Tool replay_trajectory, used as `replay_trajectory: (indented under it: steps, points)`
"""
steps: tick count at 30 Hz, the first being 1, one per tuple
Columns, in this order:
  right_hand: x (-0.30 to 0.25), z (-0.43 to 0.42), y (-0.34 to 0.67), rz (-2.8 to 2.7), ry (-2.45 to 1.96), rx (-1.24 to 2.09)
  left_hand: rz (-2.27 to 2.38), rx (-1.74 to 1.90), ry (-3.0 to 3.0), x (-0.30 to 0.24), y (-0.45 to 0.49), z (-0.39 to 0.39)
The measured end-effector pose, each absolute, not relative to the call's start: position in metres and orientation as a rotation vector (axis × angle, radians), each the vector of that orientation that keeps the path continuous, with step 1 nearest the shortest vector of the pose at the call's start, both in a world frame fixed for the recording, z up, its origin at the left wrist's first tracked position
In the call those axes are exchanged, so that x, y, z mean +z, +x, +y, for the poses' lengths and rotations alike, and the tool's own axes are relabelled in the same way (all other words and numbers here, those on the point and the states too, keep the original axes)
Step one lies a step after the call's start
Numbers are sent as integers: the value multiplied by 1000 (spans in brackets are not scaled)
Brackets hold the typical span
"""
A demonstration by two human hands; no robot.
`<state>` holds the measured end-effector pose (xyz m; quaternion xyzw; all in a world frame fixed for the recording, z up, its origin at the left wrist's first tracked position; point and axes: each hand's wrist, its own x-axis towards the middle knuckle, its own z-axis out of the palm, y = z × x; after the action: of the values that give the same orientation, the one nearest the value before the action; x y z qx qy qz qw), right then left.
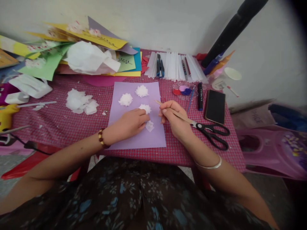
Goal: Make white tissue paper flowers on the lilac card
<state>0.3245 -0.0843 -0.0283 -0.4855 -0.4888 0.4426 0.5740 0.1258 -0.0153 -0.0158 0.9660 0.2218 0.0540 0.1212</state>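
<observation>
A lilac paper sheet [134, 127] lies on the red checked tablecloth [72, 121]. Three white tissue flowers sit on it: one at the top [142, 91], one to its left [125, 99], and one [145, 108] that my left hand [130, 123] pinches at its edge with closed fingers. A small white tissue scrap [150, 126] lies just below those fingertips. My right hand [174, 119] is closed around a thin wooden stick [176, 114], its tip pointing up-left toward the flowers.
Black scissors [211, 132] and a black phone [215, 106] lie right of my right hand. A marker [200, 95], paint pots [182, 90] and white paper strips [175, 65] sit behind. Loose tissue pieces [80, 101], a glue gun [7, 116] and stacked coloured papers [72, 48] are at left.
</observation>
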Motion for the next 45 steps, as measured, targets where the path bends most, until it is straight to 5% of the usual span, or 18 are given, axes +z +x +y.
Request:
replay_trajectory:
  steps: [10,18,24,39,45]
  points:
    - [-23,-85,325,-1192,-1213,1043,663,85,2736,-18,144,-9]
    - [-22,-87,328,-1402,-1243,975,828,525,2157,-10,141,-10]
    - [-23,-86,318,-1496,-1169,1024,841,512,1866,-1,137,-10]
    - [-36,-83,314,-1173,-1082,1120,607,648,1513,-10,139,-3]
    - [-37,-77,328,-1125,-1071,1189,784,1060,1126,-2,105,51]
